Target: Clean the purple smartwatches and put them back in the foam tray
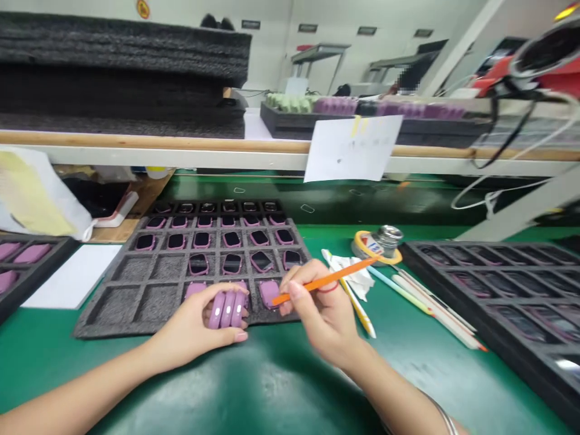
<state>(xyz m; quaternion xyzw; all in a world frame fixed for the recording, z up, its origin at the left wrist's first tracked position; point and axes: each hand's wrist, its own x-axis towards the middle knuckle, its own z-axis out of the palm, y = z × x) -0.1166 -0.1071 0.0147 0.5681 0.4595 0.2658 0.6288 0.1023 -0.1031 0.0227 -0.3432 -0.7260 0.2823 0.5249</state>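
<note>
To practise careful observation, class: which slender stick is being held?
The orange stick in the right hand; the other sticks lie on the green tabletop.

The head camera looks forward and down from near above and behind the fingers of the bare left hand [193,321] and bare right hand [330,319], facing over the glossy green tabletop [254,393] to a white wood-edged shelf [203,159] beyond them.
</note>
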